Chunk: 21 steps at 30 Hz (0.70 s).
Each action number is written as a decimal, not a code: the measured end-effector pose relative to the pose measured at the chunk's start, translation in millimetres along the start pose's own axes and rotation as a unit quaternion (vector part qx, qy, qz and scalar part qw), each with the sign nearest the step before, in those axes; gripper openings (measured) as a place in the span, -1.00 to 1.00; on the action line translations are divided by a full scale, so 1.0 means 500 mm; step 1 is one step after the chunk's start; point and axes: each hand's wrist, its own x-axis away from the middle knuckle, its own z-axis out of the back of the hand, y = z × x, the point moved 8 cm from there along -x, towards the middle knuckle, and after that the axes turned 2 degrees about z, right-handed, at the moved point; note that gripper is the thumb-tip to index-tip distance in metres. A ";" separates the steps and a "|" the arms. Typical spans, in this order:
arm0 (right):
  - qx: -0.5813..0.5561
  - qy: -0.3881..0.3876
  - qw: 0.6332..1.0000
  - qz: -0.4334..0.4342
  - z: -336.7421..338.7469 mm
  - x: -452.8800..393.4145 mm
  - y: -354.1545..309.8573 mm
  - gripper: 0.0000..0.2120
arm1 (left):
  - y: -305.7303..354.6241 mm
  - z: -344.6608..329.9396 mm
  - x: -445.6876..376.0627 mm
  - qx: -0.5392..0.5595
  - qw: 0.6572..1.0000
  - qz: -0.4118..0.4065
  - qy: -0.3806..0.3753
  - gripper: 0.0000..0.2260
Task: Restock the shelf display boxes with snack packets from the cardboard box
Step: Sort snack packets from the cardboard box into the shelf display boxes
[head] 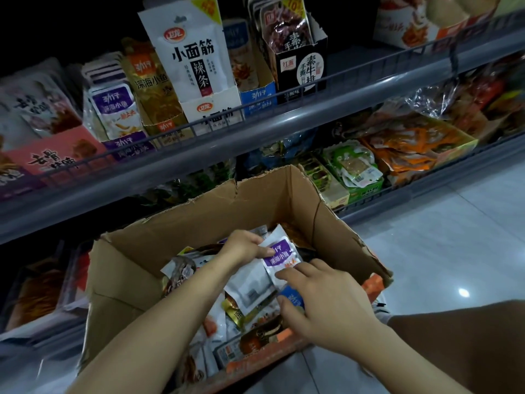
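Observation:
An open cardboard box (199, 220) stands on the floor below me, filled with several mixed snack packets. My left hand (244, 250) grips a small stack of white packets with purple labels (281, 254) over the box. My right hand (321, 302) reaches in beside it, its fingertips on the lower edge of that purple packet and its thumb against a blue packet (291, 295). On the shelf above, a purple display box (125, 145) holds matching purple-labelled packets.
The grey shelf rail (255, 137) runs across with display boxes: a white one (210, 109), a blue one (258, 98), a black one (301, 69). The lower shelf holds green and orange packets (397, 146). Tiled floor (454, 237) lies to the right.

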 end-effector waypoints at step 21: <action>-0.180 0.167 0.967 -0.063 0.094 -0.048 -0.005 -0.15 | 0.022 0.218 0.291 0.244 0.924 -0.188 0.226 -0.93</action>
